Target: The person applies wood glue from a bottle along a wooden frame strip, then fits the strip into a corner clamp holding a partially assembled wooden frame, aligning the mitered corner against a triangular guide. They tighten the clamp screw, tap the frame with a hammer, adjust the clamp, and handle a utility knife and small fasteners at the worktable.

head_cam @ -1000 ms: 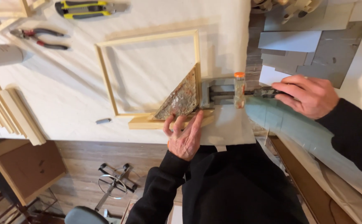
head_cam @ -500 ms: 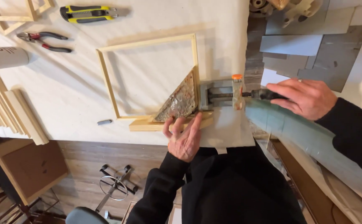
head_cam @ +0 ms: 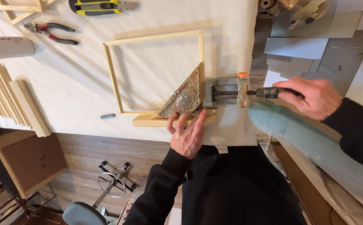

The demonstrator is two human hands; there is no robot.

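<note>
A square frame of pale wooden strips (head_cam: 154, 73) lies flat on the white-covered table (head_cam: 73, 87). At its near right corner sits a worn grey metal corner clamp with a triangular plate (head_cam: 184, 98), and a grey screw block with a threaded rod and orange knob (head_cam: 227, 92) reaches out to the right of that corner. The left hand (head_cam: 187, 133) lies flat with its fingers spread, pressing on the pale wooden block (head_cam: 156, 121) under the frame's near edge, fingertips touching the triangular plate. The right hand (head_cam: 310, 96) is closed around the dark handle (head_cam: 269, 92) at the end of the screw, right of the frame.

Beyond the frame's far left corner lie red-and-black-handled pliers (head_cam: 50, 32) and a yellow and black utility knife (head_cam: 98, 6). Left of the frame a bundle of pale wooden strips (head_cam: 10, 100) lies at the table's edge, with a white cardboard tube (head_cam: 6, 46) beyond it. A small grey metal piece (head_cam: 107, 116) lies just left of the frame's near left corner. Nothing here serves as a container.
</note>
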